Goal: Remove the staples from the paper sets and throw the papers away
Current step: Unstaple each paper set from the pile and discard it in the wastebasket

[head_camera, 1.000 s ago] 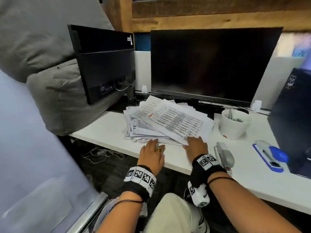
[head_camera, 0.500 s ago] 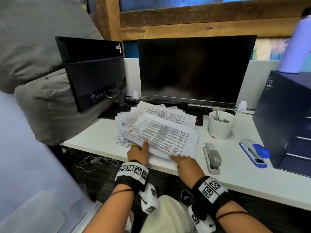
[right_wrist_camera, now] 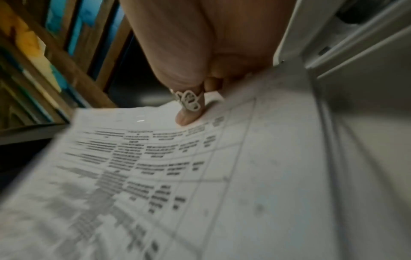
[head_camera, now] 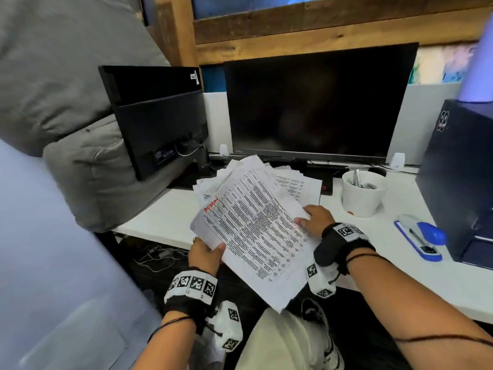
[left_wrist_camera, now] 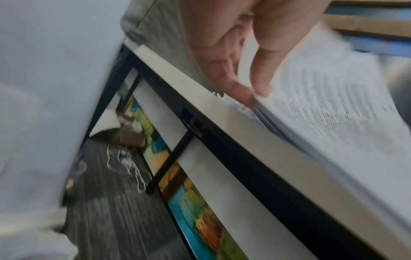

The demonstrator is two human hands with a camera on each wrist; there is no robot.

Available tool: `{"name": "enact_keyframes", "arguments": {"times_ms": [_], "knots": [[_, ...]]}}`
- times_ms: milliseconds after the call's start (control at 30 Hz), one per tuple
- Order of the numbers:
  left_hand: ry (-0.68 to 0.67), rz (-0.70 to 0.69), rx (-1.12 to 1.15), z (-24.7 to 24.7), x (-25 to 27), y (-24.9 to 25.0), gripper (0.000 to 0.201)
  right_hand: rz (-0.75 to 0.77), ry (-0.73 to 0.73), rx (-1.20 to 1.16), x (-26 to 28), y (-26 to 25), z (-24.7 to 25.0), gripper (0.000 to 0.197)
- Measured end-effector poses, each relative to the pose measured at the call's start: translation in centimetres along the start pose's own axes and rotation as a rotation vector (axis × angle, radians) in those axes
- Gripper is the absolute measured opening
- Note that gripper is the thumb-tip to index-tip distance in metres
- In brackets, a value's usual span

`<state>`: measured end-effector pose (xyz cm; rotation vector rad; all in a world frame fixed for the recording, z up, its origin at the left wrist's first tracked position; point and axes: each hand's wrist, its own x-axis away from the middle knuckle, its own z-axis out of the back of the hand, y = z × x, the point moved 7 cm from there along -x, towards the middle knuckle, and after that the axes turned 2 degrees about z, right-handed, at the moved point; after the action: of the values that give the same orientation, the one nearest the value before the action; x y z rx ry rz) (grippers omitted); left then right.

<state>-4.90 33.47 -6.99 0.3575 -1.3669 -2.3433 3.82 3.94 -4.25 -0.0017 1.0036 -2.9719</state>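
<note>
Paper set (head_camera: pixel 256 236) hangs tilted above the tabletop (head_camera: pixel 165 217) edge, one end over the person's lap, carried between both hands. The left hand (head_camera: pixel 205 253) pinches its near left edge, thumb on top and fingers beneath; the left wrist view shows thumb and a finger closed on a thick bundle of sheets. The right hand (head_camera: pixel 317 218) grips the far right edge, a ringed thumb pressing down on the printed table. A grip on two opposite edges probably keeps the floppy bundle flat enough to bring a stapled corner into view; no staple is clear in these blurred pictures. The remaining pile of papers (head_camera: pixel 293 182) lies on the tabletop in front of the monitor (head_camera: pixel 317 102), behind the lifted set. To the right stand a white cup (head_camera: pixel 362 196) and a blue stapler (head_camera: pixel 421 236), near but apart from the right hand. Judging by this, the staple removal on this set is not yet begun.
</note>
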Motion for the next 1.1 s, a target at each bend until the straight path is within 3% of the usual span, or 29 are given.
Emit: {"name": "enact_keyframes", "arguments": {"times_ms": [100, 167, 233, 433, 533, 567, 633, 700, 733, 800, 867, 933, 1000, 1100], "knots": [[0.153, -0.056, -0.029, 1.6, 0.0, 0.0, 0.063, 0.058, 0.130, -0.092, 0.7, -0.6, 0.2, 0.030], [0.307, -0.152, -0.079, 2.9, 0.9, 1.6, 0.093, 0.085, 0.170, -0.009, 1.6, -1.5, 0.7, 0.028], [0.349, -0.317, -0.186, 3.2, 2.0, 4.4, 0.108, 0.129, 0.168, 0.071, 2.6, -2.3, 1.1, 0.028], [0.044, -0.774, -0.862, -1.2, 3.7, 11.4, 0.070, 0.370, 0.072, 0.198, 6.7, -5.5, 2.8, 0.023], [-0.220, -0.783, -0.896, -3.5, 4.1, 11.7, 0.031, 0.420, 0.020, 0.136, 8.0, -5.5, 4.0, 0.017], [-0.275, -0.774, -0.873, -4.0, 4.3, 11.5, 0.029, 0.401, 0.017, 0.068, 8.1, -4.9, 4.6, 0.020], [-0.257, -0.805, -0.878, -4.1, 4.9, 11.6, 0.031, 0.291, 0.146, 0.023, 7.3, -2.9, 6.8, 0.033], [-0.215, -0.860, -0.912, -4.1, 5.6, 11.9, 0.032, 0.071, 0.301, 0.182, 6.6, 0.2, 9.0, 0.047], [-0.212, -0.878, -0.921, -4.0, 5.9, 12.0, 0.033, -0.064, 0.293, 0.268, 6.5, 1.8, 9.4, 0.054], [-0.237, -0.892, -0.930, -3.9, 6.5, 12.5, 0.037, -0.244, 0.110, 0.319, 6.6, 4.2, 8.2, 0.063], [-0.251, -0.909, -0.956, -3.8, 7.1, 13.0, 0.041, -0.282, -0.075, 0.302, 7.1, 5.2, 6.3, 0.056], [-0.246, -0.942, -0.988, -3.7, 7.7, 13.5, 0.041, -0.253, -0.155, 0.323, 7.6, 5.2, 5.3, 0.045], [-0.234, -0.977, -1.003, -3.2, 8.3, 13.7, 0.037, -0.285, -0.127, 0.253, 7.5, 5.2, 5.1, 0.045], [-0.208, -1.007, -1.013, -2.2, 9.1, 13.8, 0.033, -0.304, 0.057, -0.043, 7.2, 4.4, 6.0, 0.052]]}}
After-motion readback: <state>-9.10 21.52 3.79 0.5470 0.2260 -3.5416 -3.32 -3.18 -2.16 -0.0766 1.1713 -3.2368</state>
